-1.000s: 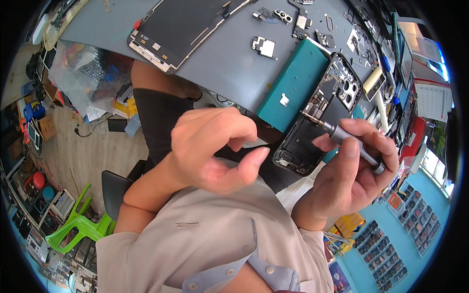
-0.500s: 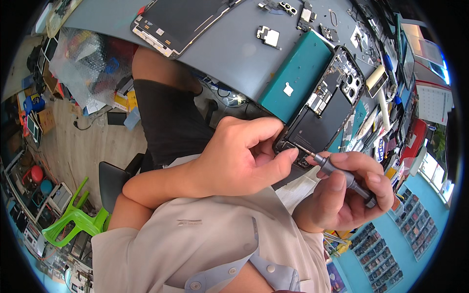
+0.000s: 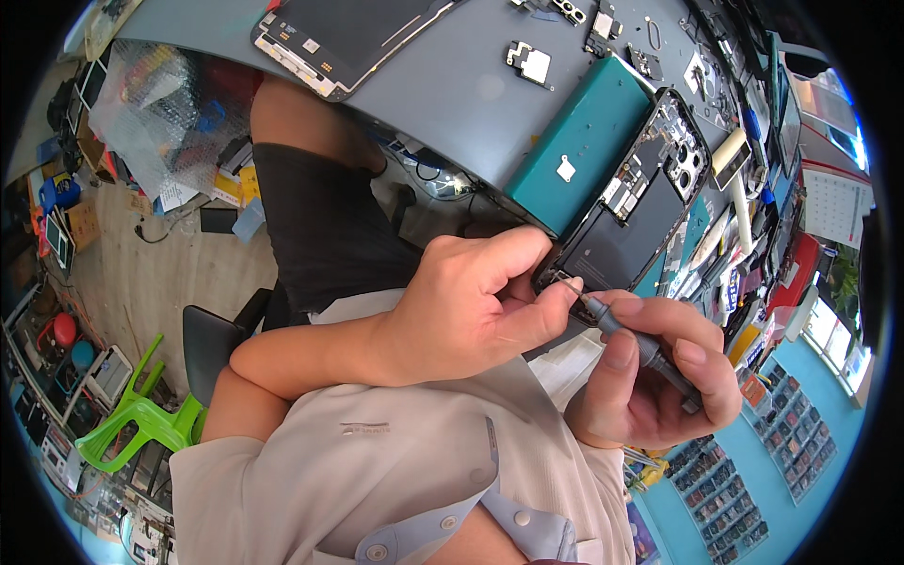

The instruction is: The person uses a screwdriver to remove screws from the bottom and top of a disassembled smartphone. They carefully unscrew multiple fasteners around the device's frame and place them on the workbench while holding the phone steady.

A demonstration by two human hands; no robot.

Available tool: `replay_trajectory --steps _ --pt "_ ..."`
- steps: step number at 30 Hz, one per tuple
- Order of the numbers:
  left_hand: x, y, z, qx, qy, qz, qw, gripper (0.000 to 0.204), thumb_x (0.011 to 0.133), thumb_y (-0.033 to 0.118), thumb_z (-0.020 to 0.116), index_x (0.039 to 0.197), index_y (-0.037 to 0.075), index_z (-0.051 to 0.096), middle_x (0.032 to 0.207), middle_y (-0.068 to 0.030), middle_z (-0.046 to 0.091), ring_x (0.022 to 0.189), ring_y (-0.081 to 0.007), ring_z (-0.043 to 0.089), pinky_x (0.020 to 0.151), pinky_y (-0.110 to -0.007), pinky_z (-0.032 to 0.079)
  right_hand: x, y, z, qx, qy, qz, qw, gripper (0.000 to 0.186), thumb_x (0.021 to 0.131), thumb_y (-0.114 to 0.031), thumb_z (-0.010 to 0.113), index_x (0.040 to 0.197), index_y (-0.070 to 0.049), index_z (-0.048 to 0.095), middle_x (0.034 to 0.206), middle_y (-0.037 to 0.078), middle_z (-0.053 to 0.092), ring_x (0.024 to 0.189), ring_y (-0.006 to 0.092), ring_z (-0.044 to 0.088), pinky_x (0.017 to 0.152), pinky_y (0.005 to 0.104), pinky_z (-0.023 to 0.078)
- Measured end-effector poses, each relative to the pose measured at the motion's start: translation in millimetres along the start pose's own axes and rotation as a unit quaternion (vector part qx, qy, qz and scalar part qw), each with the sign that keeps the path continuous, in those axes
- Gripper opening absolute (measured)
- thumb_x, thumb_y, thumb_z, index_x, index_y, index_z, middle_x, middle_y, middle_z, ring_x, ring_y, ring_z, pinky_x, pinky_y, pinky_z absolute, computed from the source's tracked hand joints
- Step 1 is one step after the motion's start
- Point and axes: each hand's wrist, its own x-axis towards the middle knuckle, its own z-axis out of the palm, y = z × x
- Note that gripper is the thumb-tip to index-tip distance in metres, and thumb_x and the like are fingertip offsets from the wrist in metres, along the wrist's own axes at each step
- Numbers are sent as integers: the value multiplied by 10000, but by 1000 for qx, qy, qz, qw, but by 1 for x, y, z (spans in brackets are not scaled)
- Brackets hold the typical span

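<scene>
An opened smartphone, its screen off and its battery, boards and camera openings bare, leans against a teal block at the table's edge. My left hand is closed on the phone's near end, with the thumb at its lower edge and the other fingers mostly hidden. Between the thumb and fingers of my right hand lies a grey screwdriver, tilted up to the left. Its thin tip meets the phone's bottom end beside my left thumb; whether it sits in a screw is too small to tell.
On the grey table lie a detached phone screen, a small metal-plated part and several camera and speaker parts. A small silver plate rests on the teal block. Tools crowd the right side. A green plastic chair stands at lower left.
My right hand and the screwdriver have shifted slightly left, bringing the tip closer to my left thumb. My left hand keeps its hold on the phone. The whole view has shifted a little.
</scene>
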Motion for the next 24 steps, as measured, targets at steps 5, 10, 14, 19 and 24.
replay_trajectory --steps 5,10,14,19,24 --pt "0 0 1 0 2 -1 1000 160 945 163 828 952 31 737 709 0 686 593 -33 571 533 -236 455 2 -1 -1 1 -13 -1 1000 583 849 143 776 1319 -5 466 971 289 723 739 302 760 660 358 655" --pt "0 -1 0 4 -3 2 1000 159 934 153 835 954 30 736 700 2 673 590 -21 560 526 -231 444 3 -2 0 -3 -19 0 1000 587 848 150 774 1323 -5 466 979 288 721 742 299 762 664 359 657" --pt "0 -1 -1 8 -2 7 1000 170 929 157 842 950 31 730 691 5 663 583 -20 553 520 -230 438 4 -2 0 -11 -25 -5 1000 589 845 148 777 1322 -5 467 971 283 723 735 294 762 639 341 640" --pt "0 0 -1 11 2 13 1000 177 921 165 847 946 37 728 681 7 655 575 -21 549 515 -231 435 4 -1 2 -15 -13 -11 1000 587 830 147 788 1309 0 483 962 282 729 729 289 764 588 312 598" --pt "1 -1 1 16 9 14 1000 172 914 162 846 945 41 728 670 9 642 569 -23 541 515 -232 433 5 -2 6 -13 3 -9 1000 565 805 152 804 1274 8 524 975 292 735 734 291 768 580 305 582"
